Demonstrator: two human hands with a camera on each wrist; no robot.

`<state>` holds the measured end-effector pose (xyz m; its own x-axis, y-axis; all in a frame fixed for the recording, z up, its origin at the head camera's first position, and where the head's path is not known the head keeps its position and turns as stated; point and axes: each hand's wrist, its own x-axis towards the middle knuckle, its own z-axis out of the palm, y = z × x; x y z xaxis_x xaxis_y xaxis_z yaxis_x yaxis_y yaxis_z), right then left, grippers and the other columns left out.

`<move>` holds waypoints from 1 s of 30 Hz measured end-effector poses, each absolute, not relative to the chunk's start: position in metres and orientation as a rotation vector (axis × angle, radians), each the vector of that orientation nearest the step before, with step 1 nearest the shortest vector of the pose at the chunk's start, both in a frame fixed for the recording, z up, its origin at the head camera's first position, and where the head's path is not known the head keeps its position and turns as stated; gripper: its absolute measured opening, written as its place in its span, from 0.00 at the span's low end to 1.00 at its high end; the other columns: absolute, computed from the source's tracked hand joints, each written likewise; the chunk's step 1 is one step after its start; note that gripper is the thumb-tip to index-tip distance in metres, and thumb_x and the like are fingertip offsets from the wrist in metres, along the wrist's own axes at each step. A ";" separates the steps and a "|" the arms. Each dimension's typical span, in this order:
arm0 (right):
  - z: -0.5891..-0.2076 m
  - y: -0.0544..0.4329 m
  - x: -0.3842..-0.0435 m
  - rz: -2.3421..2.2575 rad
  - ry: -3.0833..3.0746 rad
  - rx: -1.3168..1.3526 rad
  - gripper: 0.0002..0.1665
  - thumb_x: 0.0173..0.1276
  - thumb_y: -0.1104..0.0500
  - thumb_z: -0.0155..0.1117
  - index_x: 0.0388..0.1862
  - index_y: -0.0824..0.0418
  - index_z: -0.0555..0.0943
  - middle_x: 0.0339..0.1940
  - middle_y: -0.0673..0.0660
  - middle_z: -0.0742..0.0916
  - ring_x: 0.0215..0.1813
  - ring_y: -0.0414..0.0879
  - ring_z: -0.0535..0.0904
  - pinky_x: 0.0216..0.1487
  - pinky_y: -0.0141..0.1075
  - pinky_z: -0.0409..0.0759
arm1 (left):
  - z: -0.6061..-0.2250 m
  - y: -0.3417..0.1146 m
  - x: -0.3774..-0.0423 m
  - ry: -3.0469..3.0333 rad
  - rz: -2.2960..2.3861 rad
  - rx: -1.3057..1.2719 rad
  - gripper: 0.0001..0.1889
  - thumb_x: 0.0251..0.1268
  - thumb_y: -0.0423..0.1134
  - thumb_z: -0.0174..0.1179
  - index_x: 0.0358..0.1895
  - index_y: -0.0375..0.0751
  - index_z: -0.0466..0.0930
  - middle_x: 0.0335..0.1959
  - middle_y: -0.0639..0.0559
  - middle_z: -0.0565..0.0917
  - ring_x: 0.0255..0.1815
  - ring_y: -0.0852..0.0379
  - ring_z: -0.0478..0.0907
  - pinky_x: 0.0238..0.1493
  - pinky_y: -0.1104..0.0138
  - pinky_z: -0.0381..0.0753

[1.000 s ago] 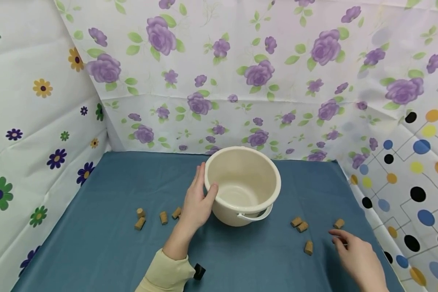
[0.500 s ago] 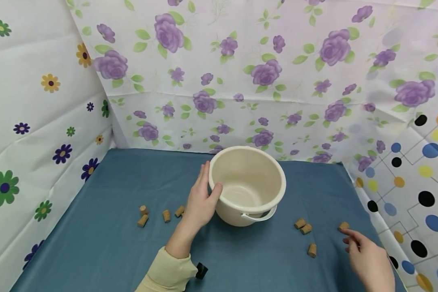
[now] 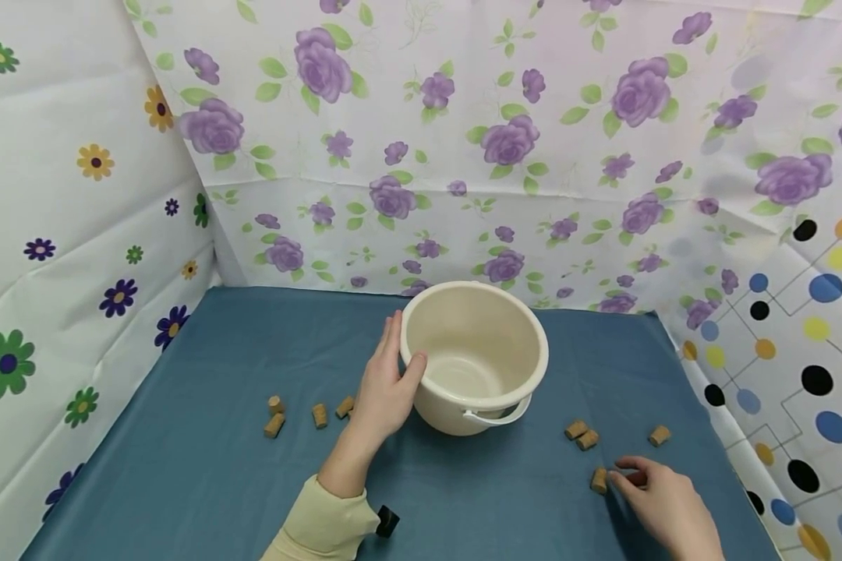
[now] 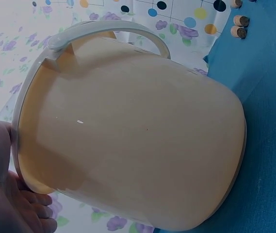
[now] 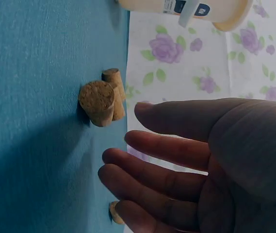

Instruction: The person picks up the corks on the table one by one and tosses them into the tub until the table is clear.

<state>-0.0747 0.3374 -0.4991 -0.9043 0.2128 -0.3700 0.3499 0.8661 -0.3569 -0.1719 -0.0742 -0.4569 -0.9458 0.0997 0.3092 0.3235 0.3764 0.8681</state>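
A cream bucket (image 3: 449, 405) stands tilted toward the camera in the middle of the blue cloth. My left hand (image 3: 386, 389) grips its left rim, thumb over the edge and fingers along the outside; the left wrist view shows this hand (image 4: 7, 179) at the rim too. On the right, my right hand (image 3: 663, 499) reaches low with fingers loosely bent, thumb and fingertips right beside a cork (image 3: 599, 480). In the right wrist view nothing lies between the thumb and fingers of this hand (image 5: 191, 165), and the nearest cork (image 5: 97, 99) is just beyond the thumb tip.
Two corks (image 3: 581, 434) lie together right of the bucket, with a single cork (image 3: 659, 435) farther right. Several corks (image 3: 319, 415) are scattered on the left, one partly hidden by the left forearm. Floral sheeting (image 3: 428, 156) closes off the back and sides of the blue cloth (image 3: 477, 499).
My right hand first reached to the far-right cork, then moved left and nearer to the front cork, leaving the far-right one lying there. My left hand and the bucket stay put.
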 end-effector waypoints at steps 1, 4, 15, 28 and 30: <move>-0.500 0.337 -0.075 -0.607 2.715 0.414 0.36 0.75 0.37 0.70 0.61 0.67 0.86 0.37 0.54 0.90 0.34 0.48 0.85 0.36 0.52 0.85 | -0.457 -0.074 -0.172 -2.428 -1.602 -0.379 0.40 0.86 0.55 0.50 0.89 0.47 0.46 0.88 0.46 0.49 0.88 0.49 0.45 0.80 0.39 0.55; -0.501 0.334 -0.075 -0.617 2.698 0.408 0.38 0.73 0.35 0.70 0.62 0.67 0.86 0.37 0.53 0.90 0.33 0.47 0.85 0.35 0.51 0.84 | -0.457 -0.075 -0.172 -2.428 -1.600 -0.378 0.40 0.86 0.55 0.51 0.89 0.47 0.46 0.88 0.46 0.49 0.88 0.48 0.46 0.80 0.39 0.54; -0.504 0.321 -0.078 -0.601 2.689 0.413 0.40 0.68 0.33 0.74 0.58 0.67 0.87 0.36 0.52 0.91 0.33 0.46 0.85 0.36 0.51 0.85 | -0.456 -0.074 -0.171 -2.428 -1.606 -0.369 0.40 0.85 0.54 0.51 0.89 0.46 0.46 0.88 0.46 0.49 0.88 0.49 0.46 0.80 0.40 0.55; -0.508 0.315 -0.078 -0.600 2.711 0.388 0.30 0.71 0.44 0.76 0.60 0.65 0.87 0.32 0.49 0.88 0.30 0.46 0.83 0.33 0.51 0.83 | -0.456 -0.073 -0.171 -2.424 -1.608 -0.370 0.40 0.85 0.54 0.51 0.89 0.46 0.46 0.88 0.47 0.49 0.88 0.49 0.46 0.80 0.39 0.54; -0.508 0.314 -0.078 -0.596 2.711 0.386 0.30 0.72 0.44 0.75 0.60 0.65 0.87 0.32 0.49 0.88 0.29 0.46 0.83 0.33 0.51 0.83 | -0.456 -0.073 -0.171 -2.425 -1.610 -0.371 0.40 0.85 0.54 0.51 0.89 0.47 0.46 0.89 0.47 0.49 0.88 0.49 0.45 0.81 0.39 0.54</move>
